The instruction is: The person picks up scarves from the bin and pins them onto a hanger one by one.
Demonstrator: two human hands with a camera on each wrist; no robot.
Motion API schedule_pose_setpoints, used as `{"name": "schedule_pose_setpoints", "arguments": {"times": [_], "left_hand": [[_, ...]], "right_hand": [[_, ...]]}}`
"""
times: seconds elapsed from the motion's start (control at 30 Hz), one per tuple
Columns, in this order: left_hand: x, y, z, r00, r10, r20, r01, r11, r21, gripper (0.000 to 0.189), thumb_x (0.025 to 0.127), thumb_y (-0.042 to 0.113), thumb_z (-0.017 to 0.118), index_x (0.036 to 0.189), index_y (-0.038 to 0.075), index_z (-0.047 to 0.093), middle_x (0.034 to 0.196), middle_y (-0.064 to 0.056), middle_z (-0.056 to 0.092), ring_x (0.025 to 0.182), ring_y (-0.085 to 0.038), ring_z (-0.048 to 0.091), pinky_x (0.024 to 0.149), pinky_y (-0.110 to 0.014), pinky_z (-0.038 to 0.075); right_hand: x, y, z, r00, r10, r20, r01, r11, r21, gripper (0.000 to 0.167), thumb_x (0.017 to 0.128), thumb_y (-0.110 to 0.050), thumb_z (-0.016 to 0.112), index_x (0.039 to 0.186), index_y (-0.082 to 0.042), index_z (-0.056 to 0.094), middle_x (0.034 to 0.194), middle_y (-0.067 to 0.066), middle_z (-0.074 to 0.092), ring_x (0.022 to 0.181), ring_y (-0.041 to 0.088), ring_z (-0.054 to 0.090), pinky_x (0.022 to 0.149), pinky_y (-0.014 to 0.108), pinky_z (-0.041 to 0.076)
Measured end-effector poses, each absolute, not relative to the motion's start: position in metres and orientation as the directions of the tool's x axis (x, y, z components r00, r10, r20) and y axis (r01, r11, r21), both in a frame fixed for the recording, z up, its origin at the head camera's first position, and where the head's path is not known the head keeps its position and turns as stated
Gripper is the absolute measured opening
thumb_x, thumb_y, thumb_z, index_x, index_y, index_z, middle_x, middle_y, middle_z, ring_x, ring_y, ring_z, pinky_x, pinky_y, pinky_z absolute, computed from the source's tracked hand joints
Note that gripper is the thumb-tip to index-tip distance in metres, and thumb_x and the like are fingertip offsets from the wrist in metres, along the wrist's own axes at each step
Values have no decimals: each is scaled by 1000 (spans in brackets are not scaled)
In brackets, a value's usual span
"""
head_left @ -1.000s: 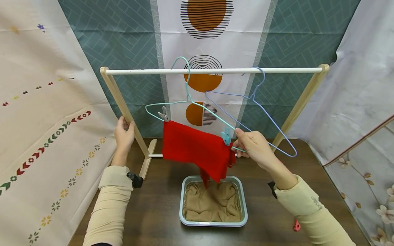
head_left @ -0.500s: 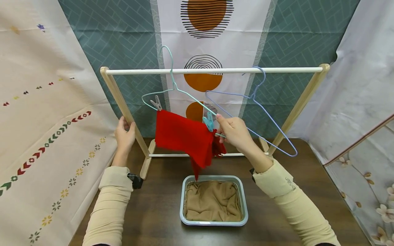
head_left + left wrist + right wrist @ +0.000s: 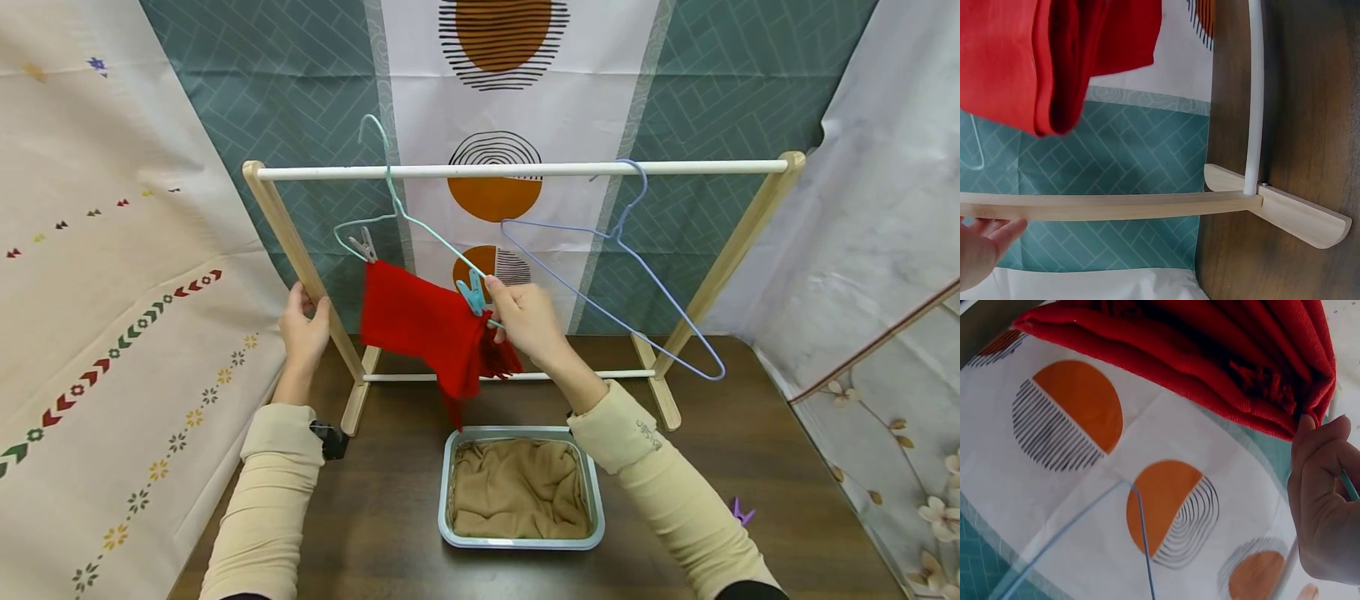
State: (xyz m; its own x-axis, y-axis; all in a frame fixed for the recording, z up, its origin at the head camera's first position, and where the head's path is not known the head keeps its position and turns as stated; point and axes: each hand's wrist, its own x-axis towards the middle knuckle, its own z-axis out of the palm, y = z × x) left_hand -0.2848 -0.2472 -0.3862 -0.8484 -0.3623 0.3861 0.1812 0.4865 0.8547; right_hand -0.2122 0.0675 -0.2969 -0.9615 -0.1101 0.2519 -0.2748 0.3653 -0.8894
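My left hand (image 3: 303, 329) grips the left wooden post (image 3: 288, 233) of a small drying rack, thumb in front. My right hand (image 3: 528, 321) pinches the right corner of a mint-green clothes hanger (image 3: 437, 238), whose hook crosses the rack's white top rail (image 3: 502, 172) toward the left. Folded over the hanger's lower bar is a red fringed cloth (image 3: 412, 312). A grey clothespin (image 3: 365, 247) clips its left end and a turquoise clothespin (image 3: 472, 293) its right, beside my right fingers. In the right wrist view the cloth's folds (image 3: 1179, 362) meet my fingertips.
A blue hanger (image 3: 667, 300) hangs from the rail to the right. Below the cloth, a grey basin (image 3: 521, 545) holds brown fabric (image 3: 517, 492) on the dark wooden table (image 3: 375, 517). A purple clothespin (image 3: 741, 511) lies beyond my right sleeve.
My right hand has carried the mint hanger and red cloth leftward along the rail and somewhat upward. The left hand stays on the post.
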Motion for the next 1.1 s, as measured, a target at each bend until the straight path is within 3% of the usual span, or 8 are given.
{"name": "schedule_pose_setpoints", "arguments": {"times": [0.23, 0.53, 0.8, 0.93, 1.1], "left_hand": [[-285, -245, -386, -834, -374, 405, 197, 484, 853, 43, 90, 8, 49, 131, -1, 42, 108, -19, 55, 95, -25, 51, 83, -36, 40], [-286, -246, -387, -832, -384, 400, 185, 487, 853, 47, 89, 8, 50, 133, -5, 37, 111, -23, 53, 100, -33, 48, 90, -46, 37], [-288, -245, -387, -826, -372, 424, 204, 505, 839, 46, 88, 3, 51, 131, -7, 39, 112, -26, 52, 103, -38, 50, 92, -47, 38], [-288, -244, -388, -813, -383, 439, 210, 509, 835, 45, 87, 3, 51, 129, -7, 41, 110, -25, 54, 100, -37, 51, 90, -47, 38], [-288, -246, -388, -813, -392, 430, 202, 503, 841, 44, 88, 4, 51, 129, -6, 42, 110, -24, 55, 99, -35, 51, 89, -44, 39]], "right_hand": [[-214, 52, -311, -954, -102, 283, -299, 424, -855, 59, 95, -35, 44, 47, -1, 46, 44, 11, 51, 40, 16, 54, 40, 25, 36], [-214, 40, -336, -946, -113, 303, -321, 442, -837, 57, 96, -31, 44, 43, -12, 35, 39, 1, 43, 38, 12, 52, 34, 21, 31], [-213, 35, -348, -970, -76, 233, -241, 460, -855, 57, 95, -36, 45, 44, -12, 38, 46, 1, 53, 41, 12, 54, 37, 23, 35], [-213, 34, -349, -982, -90, 164, -187, 440, -879, 54, 94, -40, 44, 49, -9, 42, 49, 3, 56, 44, 15, 57, 42, 29, 45], [-212, 38, -348, -986, -134, 98, -144, 389, -910, 52, 94, -39, 45, 70, 6, 56, 59, 14, 61, 51, 31, 61, 45, 33, 50]]}}
